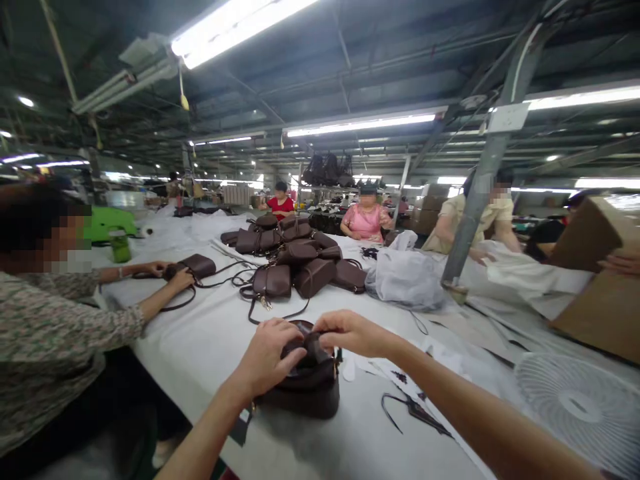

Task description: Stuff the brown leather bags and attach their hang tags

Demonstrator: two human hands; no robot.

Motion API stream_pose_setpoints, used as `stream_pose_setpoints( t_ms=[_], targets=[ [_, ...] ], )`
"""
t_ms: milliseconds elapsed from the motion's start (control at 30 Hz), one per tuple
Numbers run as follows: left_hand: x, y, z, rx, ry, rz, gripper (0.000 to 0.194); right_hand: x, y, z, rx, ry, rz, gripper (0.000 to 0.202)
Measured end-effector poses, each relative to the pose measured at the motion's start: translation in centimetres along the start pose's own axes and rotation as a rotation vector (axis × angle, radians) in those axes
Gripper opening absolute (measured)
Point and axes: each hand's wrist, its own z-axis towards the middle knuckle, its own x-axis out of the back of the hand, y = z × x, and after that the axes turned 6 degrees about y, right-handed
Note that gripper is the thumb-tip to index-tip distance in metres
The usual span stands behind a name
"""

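Note:
A dark brown handbag [306, 399] stands on the white-covered table in front of me, its top opened and dark lining showing inside. My left hand [270, 357] grips the bag's left rim, with the thumb over the opening and fingertips partly hidden by the bag. My right hand [345, 332] is closed at the far right rim, thumb and fingers pinching the edge or lining. A dark tag [241, 427] hangs by the bag's lower left. Beyond my hands lies a pile of similar brown handbags [313, 277] with thin straps.
To my left, a co-worker's hands [181, 279] handle another brown bag [199, 265]. A white fan [580, 403] stands at right. Thin black-handled snips or a similar tool [423, 413] lie nearby. A clear plastic bag [405, 273], metal post [473, 213] and cardboard box [595, 313] are farther right.

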Motion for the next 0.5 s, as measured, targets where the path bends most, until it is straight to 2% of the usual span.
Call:
stream_pose_setpoints(
  t_ms=[100, 200, 300, 400, 500],
  targets=[
    [-1.9, -0.7, 0.5, 0.084, 0.103, -0.058, 0.017, -1.6, 0.5, 3.0, 0.083, 0.097, 0.074, 0.012],
    [-3.6, -1.8, 0.6, 0.195, 0.240, -0.098, 0.017, -2.5, 1.4, 3.7, 0.164, 0.137, 0.127, 0.016],
    [-4.2, -2.7, 0.8, 0.224, 0.321, -0.123, 0.022, -2.2, 2.9, 1.7, 0.221, 0.308, 0.004, 0.038],
    [-4.1, -3.0, 1.3, 0.245, 0.346, -0.094, 0.024, -1.7, 5.4, -1.3, 0.099, 0.331, -0.062, 0.065],
    [-4.0, -2.4, 1.7, 0.258, 0.355, -0.019, 0.027, -2.4, 7.4, -3.0, 0.006, 0.367, 0.000, 0.052]
  ],
)
